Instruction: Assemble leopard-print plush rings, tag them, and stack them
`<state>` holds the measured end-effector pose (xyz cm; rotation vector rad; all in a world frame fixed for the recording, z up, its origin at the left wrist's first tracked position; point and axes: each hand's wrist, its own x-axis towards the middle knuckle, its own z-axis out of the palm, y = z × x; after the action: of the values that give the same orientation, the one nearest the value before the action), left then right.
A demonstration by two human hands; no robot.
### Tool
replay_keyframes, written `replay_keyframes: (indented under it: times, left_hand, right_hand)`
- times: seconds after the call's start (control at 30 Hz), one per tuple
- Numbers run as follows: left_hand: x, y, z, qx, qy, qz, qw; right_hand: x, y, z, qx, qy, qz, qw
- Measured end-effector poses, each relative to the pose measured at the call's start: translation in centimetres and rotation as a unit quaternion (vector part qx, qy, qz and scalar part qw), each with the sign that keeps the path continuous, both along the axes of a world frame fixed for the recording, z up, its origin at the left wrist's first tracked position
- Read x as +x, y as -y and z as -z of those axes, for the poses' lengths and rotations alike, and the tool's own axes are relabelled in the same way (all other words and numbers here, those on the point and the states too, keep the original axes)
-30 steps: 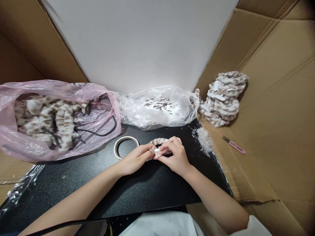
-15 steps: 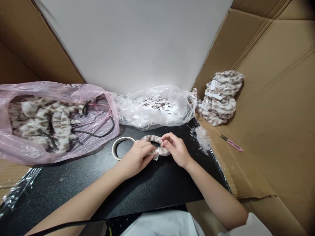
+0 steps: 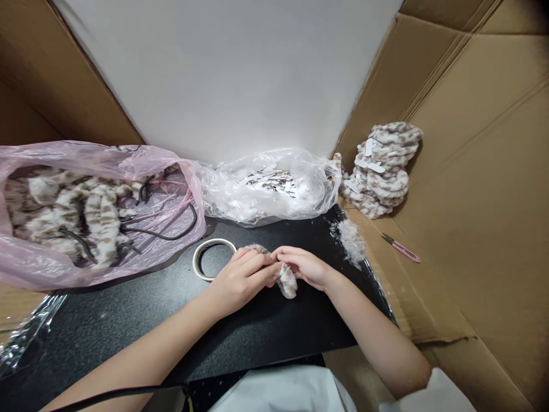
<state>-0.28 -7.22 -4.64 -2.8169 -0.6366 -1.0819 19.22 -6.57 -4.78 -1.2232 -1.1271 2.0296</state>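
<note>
One furry band sits just right of one tape roll, the left hand pinching it between its fingers, the right hand curled against it, grip unclear. One pink bag lies left of the roll, one clear bag beyond.

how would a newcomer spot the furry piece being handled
Find the black tabletop by the white wall. Near its middle, right of the cream ring, the left hand and right hand meet at a mottled furry piece. Unlike lookalikes in the pink bag and furry stack, it alone is handled.
</note>
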Motion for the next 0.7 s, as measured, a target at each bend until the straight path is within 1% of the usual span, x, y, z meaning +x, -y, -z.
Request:
replay_keyframes:
  times: [0.07, 0.13, 0.23, 0.27, 0.3, 0.43, 0.53, 0.7]
  left_hand:
    - [-0.1, 0.0, 0.1, 0.008, -0.001, 0.007, 1.0]
    - [-0.2, 0.1, 0.3, 0.012, -0.002, 0.022, 1.0]
    - [-0.4, 0.2, 0.3, 0.014, -0.003, 0.052, 0.999]
    - [-0.5, 0.3, 0.2, 0.014, -0.003, 0.058, 0.998]
    - [-0.5, 0.3, 0.2, 0.013, -0.003, 0.062, 0.998]
    - [-0.5, 0.5, 0.0, 0.01, -0.002, 0.076, 0.997]
    - [-0.4, 0.5, 0.3, 0.005, 0.009, 0.083, 0.997]
    - [-0.4, 0.4, 0.7, -0.02, -0.001, 0.073, 0.997]
  right_hand:
    - [0.2, -0.1, 0.4, -0.014, -0.02, -0.015, 1.0]
    - [0.3, -0.2, 0.9, -0.035, -0.06, -0.068, 0.995]
    - [0.5, -0.5, 1.5, -0.095, -0.135, -0.18, 0.97]
    - [0.6, -0.5, 1.7, -0.114, -0.155, -0.2, 0.961]
    - [0.7, -0.6, 1.8, -0.128, -0.168, -0.206, 0.955]
    - [0.8, -0.7, 1.9, -0.142, -0.187, -0.164, 0.958]
    - [0.6, -0.6, 1.6, -0.132, -0.184, -0.114, 0.967]
    - [0.0, -0.5, 1.4, -0.099, -0.148, -0.031, 0.984]
